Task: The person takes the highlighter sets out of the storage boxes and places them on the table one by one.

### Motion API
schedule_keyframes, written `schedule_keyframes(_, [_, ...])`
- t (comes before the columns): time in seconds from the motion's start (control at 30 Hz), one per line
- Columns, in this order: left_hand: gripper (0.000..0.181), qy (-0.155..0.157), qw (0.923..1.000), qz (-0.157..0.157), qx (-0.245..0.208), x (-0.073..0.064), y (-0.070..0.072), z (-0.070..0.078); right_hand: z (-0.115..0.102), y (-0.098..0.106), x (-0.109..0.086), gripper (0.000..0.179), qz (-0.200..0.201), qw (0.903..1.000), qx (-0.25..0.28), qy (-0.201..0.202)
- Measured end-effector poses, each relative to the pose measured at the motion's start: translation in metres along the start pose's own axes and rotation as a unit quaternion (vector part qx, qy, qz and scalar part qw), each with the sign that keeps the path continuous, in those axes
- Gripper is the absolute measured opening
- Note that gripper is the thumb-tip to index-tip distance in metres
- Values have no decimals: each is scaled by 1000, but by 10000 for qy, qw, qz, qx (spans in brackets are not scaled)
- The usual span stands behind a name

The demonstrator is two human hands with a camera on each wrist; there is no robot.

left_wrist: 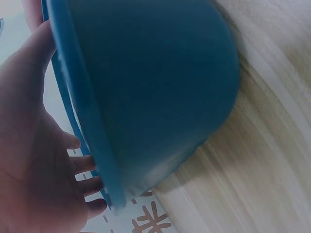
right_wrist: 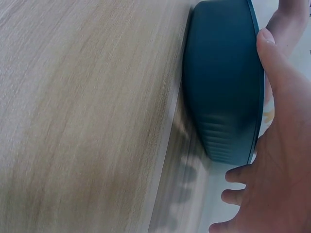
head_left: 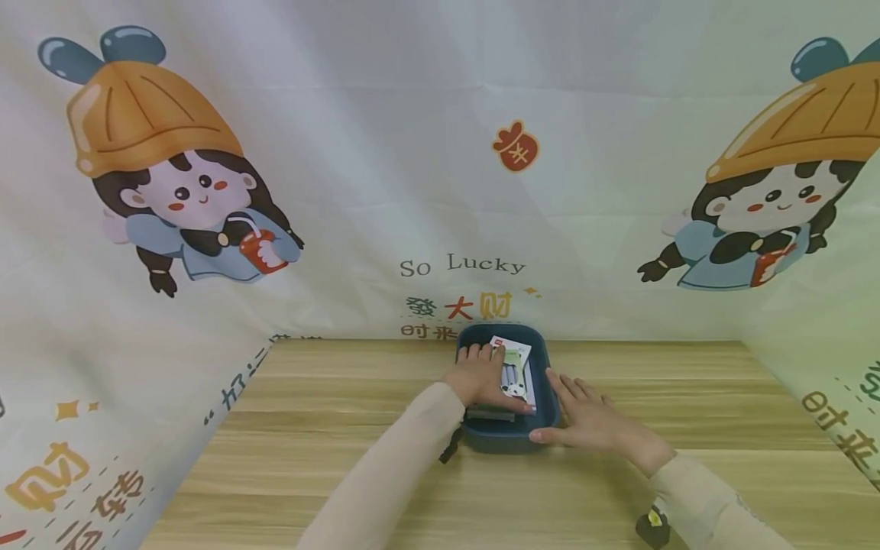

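A dark blue plastic basin (head_left: 505,441) stands on the wooden table near its back edge. Inside it lies a white card pack (head_left: 525,359) with green and panda pictures, tilted against the other contents. My left hand (head_left: 480,380) reaches over the basin's left side, its spread fingers and thumb over the pack, partly covering it. Below that hand a clear, flat-edged item (head_left: 490,415) shows in the basin. On the right side, my right hand (head_left: 596,422) rests against the rim, thumb near the front corner and fingers stretched along the outside, as the right wrist view also shows.
The wooden tabletop (head_left: 330,435) extends around the basin. Directly behind it hangs a pale printed cloth (head_left: 385,191) with cartoon figures and lettering, which also closes in both sides. A small black device (head_left: 653,527) sits at my right wrist.
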State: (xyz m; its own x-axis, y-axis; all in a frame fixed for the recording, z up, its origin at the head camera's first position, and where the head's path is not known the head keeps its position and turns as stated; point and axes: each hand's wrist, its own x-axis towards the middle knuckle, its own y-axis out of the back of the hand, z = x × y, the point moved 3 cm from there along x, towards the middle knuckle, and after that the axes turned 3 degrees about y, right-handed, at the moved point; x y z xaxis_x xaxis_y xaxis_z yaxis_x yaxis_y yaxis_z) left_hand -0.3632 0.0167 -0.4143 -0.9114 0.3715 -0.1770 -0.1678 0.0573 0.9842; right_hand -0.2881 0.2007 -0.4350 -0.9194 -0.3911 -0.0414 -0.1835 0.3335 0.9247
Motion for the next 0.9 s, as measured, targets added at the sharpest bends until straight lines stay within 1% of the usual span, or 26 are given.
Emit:
schedule_keyframes(0.17, [126,12,10000,49,-17,0,-2,0,1,-1,0,111,-9,10000,33,-3])
schedule_keyframes(0.3, [125,57,10000,18,-27,2,-3,1,2,-1,1,111,-2,10000,32,-23])
schedule_keyframes(0.43, [125,91,9999,-58,7,7,-6,1,3,-1,2,111,13,10000,21,-33])
schedule_keyframes(0.67, [123,55,10000,-19,40,2,-3,1,2,-2,1,111,-10,10000,25,-56])
schedule_keyframes(0.9, [122,24,10000,-3,86,3,-3,1,1,-2,1,111,-36,10000,57,-68])
